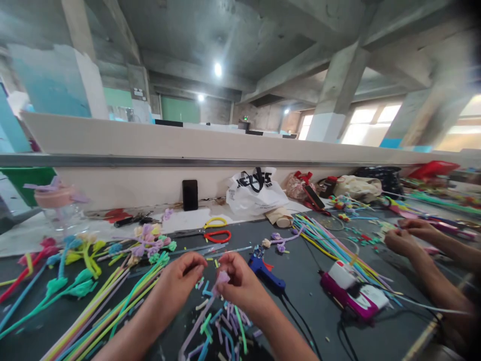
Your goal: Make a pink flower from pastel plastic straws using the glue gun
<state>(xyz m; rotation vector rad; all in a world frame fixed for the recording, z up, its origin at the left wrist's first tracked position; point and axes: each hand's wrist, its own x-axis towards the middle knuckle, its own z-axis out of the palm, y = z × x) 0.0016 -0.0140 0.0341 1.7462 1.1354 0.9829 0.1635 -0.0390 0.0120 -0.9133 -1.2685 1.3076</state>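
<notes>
My right hand (244, 286) pinches a lilac pipe-cleaner flower (222, 279) near its head. Its long fuzzy stem (197, 326) runs down toward the table's near edge. Just to the left, my left hand (182, 278) has thumb and forefinger pressed together; whatever lies between them is hidden or too small to name. Below both hands lies a loose heap of short cut pipe-cleaner pieces (227, 331) in purple, blue and green. A blue glue gun (268, 275) rests right of my right hand. Beyond the hands are scissors (217, 236) with red and yellow handles.
Long pipe cleaners (112, 311) and finished flowers (148, 243) cover the left. A magenta-white power strip (353, 296) with cables and another person's hands (408, 238) are at right. A phone (190, 195), a white bag (257, 190) and a clear cup (56, 215) stand along the partition.
</notes>
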